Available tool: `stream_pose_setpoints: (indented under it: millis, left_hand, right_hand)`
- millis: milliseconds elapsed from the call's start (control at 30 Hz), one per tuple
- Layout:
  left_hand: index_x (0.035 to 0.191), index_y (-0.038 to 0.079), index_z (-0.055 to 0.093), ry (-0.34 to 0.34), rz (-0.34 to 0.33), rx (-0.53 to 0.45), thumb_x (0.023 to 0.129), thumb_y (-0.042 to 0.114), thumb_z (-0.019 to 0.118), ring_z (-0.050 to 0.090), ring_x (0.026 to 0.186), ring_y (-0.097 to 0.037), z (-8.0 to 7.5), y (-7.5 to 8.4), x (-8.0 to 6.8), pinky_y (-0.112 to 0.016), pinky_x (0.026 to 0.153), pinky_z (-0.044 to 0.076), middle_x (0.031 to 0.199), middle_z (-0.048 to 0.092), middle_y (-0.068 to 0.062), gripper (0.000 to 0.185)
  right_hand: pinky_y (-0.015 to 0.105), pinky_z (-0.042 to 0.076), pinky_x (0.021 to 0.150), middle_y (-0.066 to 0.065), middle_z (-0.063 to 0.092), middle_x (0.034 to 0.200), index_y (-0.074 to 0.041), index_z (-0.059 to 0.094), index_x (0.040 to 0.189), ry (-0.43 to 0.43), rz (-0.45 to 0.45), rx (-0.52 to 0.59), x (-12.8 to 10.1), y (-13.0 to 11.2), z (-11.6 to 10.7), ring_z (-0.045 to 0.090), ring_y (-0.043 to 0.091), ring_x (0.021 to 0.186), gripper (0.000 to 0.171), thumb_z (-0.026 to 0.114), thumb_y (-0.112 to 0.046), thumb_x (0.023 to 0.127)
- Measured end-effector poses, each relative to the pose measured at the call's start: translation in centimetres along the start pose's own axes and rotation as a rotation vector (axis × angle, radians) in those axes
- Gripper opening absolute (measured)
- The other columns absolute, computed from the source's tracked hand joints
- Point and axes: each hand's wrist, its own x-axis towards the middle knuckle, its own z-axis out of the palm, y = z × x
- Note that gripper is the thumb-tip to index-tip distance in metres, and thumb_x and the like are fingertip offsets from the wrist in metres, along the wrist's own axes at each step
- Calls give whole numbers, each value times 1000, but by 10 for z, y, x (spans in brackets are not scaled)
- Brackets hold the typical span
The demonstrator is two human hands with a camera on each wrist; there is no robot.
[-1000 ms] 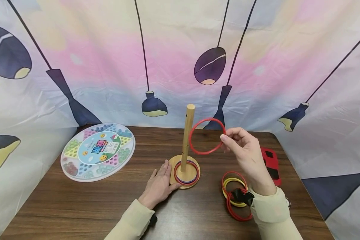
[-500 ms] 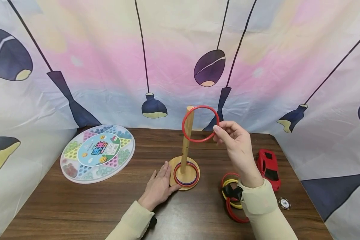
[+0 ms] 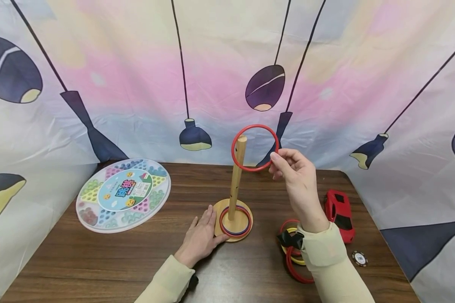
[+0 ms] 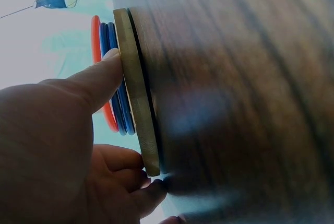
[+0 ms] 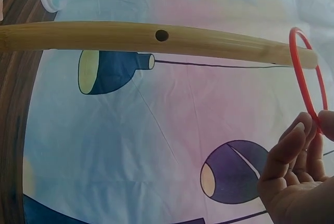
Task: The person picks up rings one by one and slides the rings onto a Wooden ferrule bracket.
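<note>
My right hand (image 3: 296, 172) pinches a red ring (image 3: 251, 169) by its right side, thumb against fingers. The ring is up at the top of the upright wooden post (image 3: 235, 185); in the right wrist view the post's tip shows within the red ring (image 5: 299, 72). At the foot of the post, red and blue rings (image 3: 221, 223) lie around it on the round wooden base (image 3: 218, 206). My left hand (image 3: 201, 242) rests against the base's left side, fingers extended. Its thumb (image 4: 107, 72) touches the base's rim beside the stacked blue rings (image 4: 122, 112).
Red and yellow rings (image 3: 293, 271) lie on the table right of the stand, partly behind my right wrist. Beyond them are a red toy car (image 3: 339, 212) and a poker chip (image 3: 359, 258). A round Chinese checkers set (image 3: 123, 193) lies at left. A printed curtain hangs behind.
My right hand has carried the red ring up and slightly left, from beside the post to its top. My left hand has stayed at the base.
</note>
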Motion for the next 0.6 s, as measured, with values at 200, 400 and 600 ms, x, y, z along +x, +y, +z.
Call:
stream_pose_setpoints:
  millis: [200,400,600]
  left_hand:
    - [142,-8,34,6,4,3,86,52,60,29,137,-31,0,-1,0,-53,107,25,150,26,-22,86]
    - [142,-8,34,11,7,6,85,52,61,30,136,-32,1,-1,-1,-53,107,26,150,27,-22,87]
    - [142,-7,33,18,10,10,85,52,62,30,136,-32,0,-1,0,-53,107,26,149,27,-22,87]
  right_hand:
    - [28,50,59,10,60,75,0,59,99,6,-2,23,5,3,3,58,18,68,23,68,-18,87]
    - [28,50,60,8,60,76,0,59,99,17,48,3,5,8,2,59,18,68,24,69,-19,87]
    - [30,51,62,9,61,77,-2,60,101,-16,134,-82,3,19,-1,59,19,68,30,70,-26,86]
